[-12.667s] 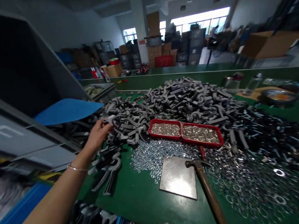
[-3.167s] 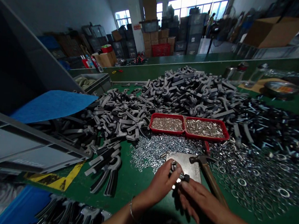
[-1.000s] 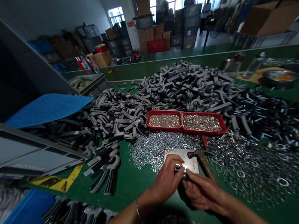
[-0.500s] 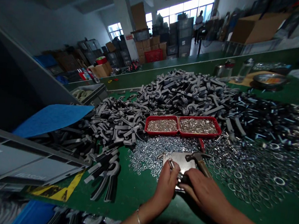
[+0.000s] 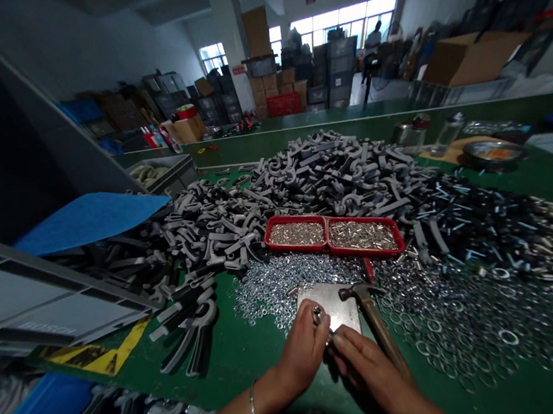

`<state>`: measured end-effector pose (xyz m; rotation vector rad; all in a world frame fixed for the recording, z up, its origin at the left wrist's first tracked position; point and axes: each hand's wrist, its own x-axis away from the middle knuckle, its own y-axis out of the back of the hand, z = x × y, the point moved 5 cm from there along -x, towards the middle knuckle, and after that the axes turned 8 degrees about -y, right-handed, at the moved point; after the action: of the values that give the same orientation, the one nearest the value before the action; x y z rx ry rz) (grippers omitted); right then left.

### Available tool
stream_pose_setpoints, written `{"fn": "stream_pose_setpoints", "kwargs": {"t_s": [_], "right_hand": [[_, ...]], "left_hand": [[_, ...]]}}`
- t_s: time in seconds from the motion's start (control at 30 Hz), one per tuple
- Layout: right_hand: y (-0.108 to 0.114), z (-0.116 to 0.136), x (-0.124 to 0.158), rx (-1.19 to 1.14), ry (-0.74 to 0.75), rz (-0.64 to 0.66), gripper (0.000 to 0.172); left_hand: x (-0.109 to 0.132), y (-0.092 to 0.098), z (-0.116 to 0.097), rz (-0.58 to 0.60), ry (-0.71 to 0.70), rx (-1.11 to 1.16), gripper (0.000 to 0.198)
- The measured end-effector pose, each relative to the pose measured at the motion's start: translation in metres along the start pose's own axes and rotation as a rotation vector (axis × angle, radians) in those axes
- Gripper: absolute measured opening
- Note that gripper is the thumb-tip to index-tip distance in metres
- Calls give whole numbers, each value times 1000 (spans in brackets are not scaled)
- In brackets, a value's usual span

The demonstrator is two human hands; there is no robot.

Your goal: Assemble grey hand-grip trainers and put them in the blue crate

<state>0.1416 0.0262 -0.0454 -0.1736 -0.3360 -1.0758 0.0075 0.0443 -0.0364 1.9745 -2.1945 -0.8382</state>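
My left hand (image 5: 300,344), with a thin bracelet at its wrist, is closed round a small shiny metal fitting (image 5: 316,314). The fitting's round open end shows above the thumb and forefinger; the rest is hidden in the fist. Close against it, my right hand (image 5: 371,363) has its fingers pressed together at the fitting's lower right side, and what they pinch is mostly covered. Both hands are over the near edge of a flat metal plate (image 5: 344,315). A claw hammer (image 5: 382,331) lies with its head on the plate, its wooden handle passing beside my right hand.
Two red trays (image 5: 326,234) of small metal pins stand behind the plate. Nuts (image 5: 272,284) lie left, rings (image 5: 463,330) right. Grey and black plastic handles (image 5: 331,173) pile up behind. A grey crate (image 5: 68,302) stands at left; a person (image 5: 372,47) is far back.
The dark part near my right fingers has dropped mostly out of sight, and those fingers have straightened. My left hand has turned slightly, bringing the fitting's round end into view. The hammer's handle shows more.
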Motion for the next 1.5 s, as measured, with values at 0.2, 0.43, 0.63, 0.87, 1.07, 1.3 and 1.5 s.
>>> {"fn": "stream_pose_setpoints", "kwargs": {"t_s": [0.2,0.43,0.63,0.87,1.07,1.3,1.5], "right_hand": [[-5,-17,2,-52,-143,164,52],[78,-25,25,862,143,-577,30],[86,-62,27,629,-63,-526,42],[108,-24,10,309,-33,-393,50],[121,-47,81,307,-153,-531,61],[99,-72,70,284,-200,-588,61],[89,-45,39,60,-154,-546,54]], "left_hand": [[-12,3,0,310,-177,-169,14],[-59,-31,29,674,-489,-543,6],[-89,-24,19,518,-506,-600,33],[-207,-35,8,431,-335,-821,19],[-248,-61,25,489,-211,-795,16],[-245,-56,22,322,-183,-588,15],[-209,-18,23,245,-100,-355,9]]}}
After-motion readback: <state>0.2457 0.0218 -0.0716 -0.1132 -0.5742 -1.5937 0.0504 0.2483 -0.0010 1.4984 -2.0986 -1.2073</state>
